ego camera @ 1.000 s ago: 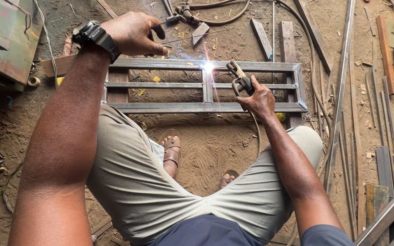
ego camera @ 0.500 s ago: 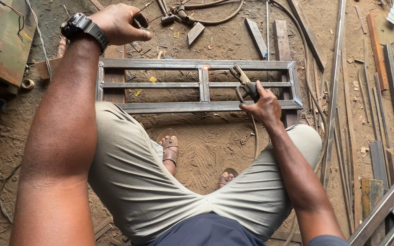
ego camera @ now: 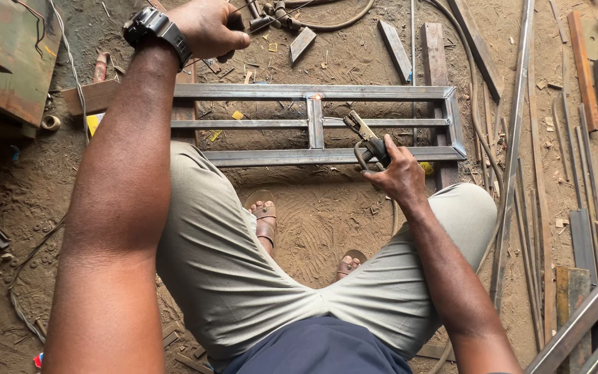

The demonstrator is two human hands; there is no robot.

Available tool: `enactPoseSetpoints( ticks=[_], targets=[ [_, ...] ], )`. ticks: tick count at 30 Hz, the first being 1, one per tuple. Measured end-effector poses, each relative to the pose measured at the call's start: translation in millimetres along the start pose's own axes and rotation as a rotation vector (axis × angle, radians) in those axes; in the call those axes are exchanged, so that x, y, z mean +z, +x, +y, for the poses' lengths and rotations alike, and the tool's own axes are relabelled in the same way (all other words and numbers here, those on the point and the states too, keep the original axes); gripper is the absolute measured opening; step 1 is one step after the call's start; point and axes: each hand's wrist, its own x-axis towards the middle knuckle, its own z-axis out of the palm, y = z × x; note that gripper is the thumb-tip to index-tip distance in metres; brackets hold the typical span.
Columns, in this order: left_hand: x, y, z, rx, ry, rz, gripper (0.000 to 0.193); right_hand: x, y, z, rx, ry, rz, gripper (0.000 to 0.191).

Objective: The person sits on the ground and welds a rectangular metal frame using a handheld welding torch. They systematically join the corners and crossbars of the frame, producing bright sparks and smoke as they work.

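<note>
A rectangular steel frame [ego camera: 327, 91] with crossbars lies on the dirt floor in front of my knees. My right hand [ego camera: 399, 174] grips a welding electrode holder [ego camera: 365, 135], its jaws lying over the frame's lower bars, right of the short upright bar [ego camera: 315, 123]. A fresh weld spot glows faintly at the top of that upright. My left hand [ego camera: 209, 26], with a black wristwatch [ego camera: 155, 29] on the wrist, is raised at the top of the view, closed on a dark object that I cannot identify. I am squatting, sandalled feet under me.
Long steel bars and strips [ego camera: 520, 138] lie along the right side. Short metal offcuts [ego camera: 394, 40] and a cable [ego camera: 340, 17] lie beyond the frame. A rusty green metal box [ego camera: 8, 55] stands at upper left. Wooden blocks [ego camera: 437, 62] support the frame.
The bright welding arc at the upright's top has gone out. My right hand has drawn the holder down and away from the joint. My left hand has lifted higher.
</note>
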Motion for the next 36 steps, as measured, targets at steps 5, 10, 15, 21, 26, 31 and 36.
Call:
enactPoseSetpoints(
  ticks=[5, 10, 15, 21, 26, 31, 36],
  targets=[
    [5.1, 11.1, -8.2, 0.015, 0.014, -0.018, 0.033, 2.8, 7.7, -3.7, -0.005, -0.020, 0.001, 0.103],
    [7.0, 13.9, -14.7, 0.005, -0.019, -0.007, 0.032, 6.0, 10.2, -1.0, -0.019, -0.018, 0.000, 0.103],
    [8.8, 12.9, -13.7, -0.023, 0.007, 0.024, 0.034, 9.4, 11.6, -1.3, -0.017, -0.039, -0.010, 0.105],
    [7.1, 12.1, -9.7, -0.036, -0.011, 0.010, 0.035, 8.9, 13.5, -5.0, -0.027, -0.055, -0.017, 0.105],
    [8.6, 11.4, -10.3, -0.088, -0.067, 0.001, 0.037, 8.3, 13.1, -6.4, -0.036, -0.064, -0.006, 0.104],
    [9.4, 16.1, -15.2, -0.037, -0.021, -0.003, 0.035, 9.4, 13.4, -7.2, -0.027, -0.061, -0.017, 0.103],
    [10.4, 19.4, -17.9, -0.024, -0.017, -0.016, 0.036, 10.0, 13.6, -8.1, -0.034, -0.062, -0.019, 0.103]
  ],
)
